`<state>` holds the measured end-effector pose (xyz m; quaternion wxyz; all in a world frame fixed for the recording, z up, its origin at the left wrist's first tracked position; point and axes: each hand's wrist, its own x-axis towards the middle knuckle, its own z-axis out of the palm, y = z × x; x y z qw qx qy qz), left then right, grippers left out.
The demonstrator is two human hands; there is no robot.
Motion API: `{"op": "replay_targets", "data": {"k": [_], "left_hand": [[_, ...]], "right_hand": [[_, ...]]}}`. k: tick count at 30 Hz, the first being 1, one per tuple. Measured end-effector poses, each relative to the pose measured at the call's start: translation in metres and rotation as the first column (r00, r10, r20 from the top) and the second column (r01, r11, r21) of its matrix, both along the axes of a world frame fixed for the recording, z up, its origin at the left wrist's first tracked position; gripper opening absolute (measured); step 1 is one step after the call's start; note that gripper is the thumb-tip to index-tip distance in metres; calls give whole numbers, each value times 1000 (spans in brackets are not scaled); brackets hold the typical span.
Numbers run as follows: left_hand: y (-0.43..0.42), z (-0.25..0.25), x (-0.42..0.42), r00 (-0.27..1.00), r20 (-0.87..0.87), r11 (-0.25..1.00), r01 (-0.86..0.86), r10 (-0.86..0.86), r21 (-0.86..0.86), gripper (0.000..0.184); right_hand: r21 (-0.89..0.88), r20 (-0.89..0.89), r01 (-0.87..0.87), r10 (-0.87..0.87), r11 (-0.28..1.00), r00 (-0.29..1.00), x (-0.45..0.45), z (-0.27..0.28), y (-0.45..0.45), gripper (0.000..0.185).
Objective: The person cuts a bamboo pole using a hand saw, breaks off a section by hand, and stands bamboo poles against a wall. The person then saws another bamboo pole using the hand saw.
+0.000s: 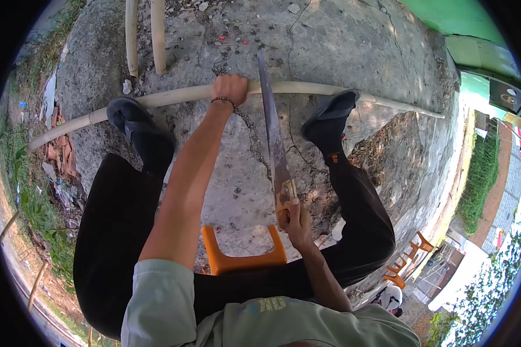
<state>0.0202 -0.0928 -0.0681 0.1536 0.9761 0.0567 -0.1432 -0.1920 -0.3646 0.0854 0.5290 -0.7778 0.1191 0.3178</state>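
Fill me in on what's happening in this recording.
A seated person's left hand grips a long pale pole lying across the rough ground, with the left foot and right foot set over it. The right hand holds a handsaw, which crosses the pole close beside the left hand. Whether it has cut in, I can't tell.

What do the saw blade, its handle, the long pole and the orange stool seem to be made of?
Saw blade: likely steel, dull grey and blotchy.
Handle: probably wood, from its yellowish-brown tone.
Pole: apparently bamboo, pale and smooth with ringed joints.
Stool: probably moulded plastic, evenly orange with rounded corners.
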Motion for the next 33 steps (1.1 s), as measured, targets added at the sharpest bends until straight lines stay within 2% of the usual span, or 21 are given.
{"op": "replay_targets", "data": {"k": [2,3,4,6,8,9,11,13,16,18,20,22,25,28,30,33], "left_hand": [[-1,-6,0,1000,13,1000,-8,8,12,20],[-2,-10,0,1000,22,1000,-5,5,11,20],[-3,-12,-3,997,72,1000,4,-5,14,22],[-1,-19,-3,990,138,1000,3,-7,29,25],[-1,-30,-6,960,276,996,13,-37,90,25],[-2,-29,-3,960,277,997,9,-31,83,25],[-1,-30,-4,974,226,999,12,-22,47,25],[0,-25,2,980,200,999,-2,-5,36,25],[3,-30,-2,988,157,1000,-5,0,31,24],[-2,-27,-1,985,172,1000,3,-7,25,24],[-1,-24,-2,990,144,1000,0,0,0,26],[-2,-35,0,979,202,1000,0,-5,24,27],[-5,-30,-4,980,200,999,-12,4,36,28],[3,-32,9,980,198,999,-40,36,16,26],[-1,-23,-2,994,103,999,-34,37,-36,24],[1,-12,0,999,49,1000,7,-8,18,15]], "right_hand": [[95,-33,21,-18,995,999,11,-11,7,48],[85,36,-5,2,996,999,35,-22,23,49],[72,104,-27,20,997,994,60,-33,41,50],[106,99,35,-45,994,994,113,-50,70,51],[137,54,57,-65,989,996,115,-46,69,51],[153,6,83,-85,985,996,114,-42,64,50],[15,44,-8,8,1000,999,71,-24,42,48],[-76,34,-22,25,997,999,21,-11,19,56],[-71,23,-25,26,997,999,-7,10,14,54],[-107,72,1,7,994,997,13,-2,38,51],[-96,189,-71,88,993,978,62,-35,56,51],[35,138,17,-22,999,990,114,-44,85,50],[-13,213,-32,34,999,976,106,-56,72,50],[-85,126,-63,73,994,989,44,-16,38,51],[-111,12,-41,43,993,999,-15,4,9,52],[-186,18,-71,75,980,997,-27,14,9,51]]}}
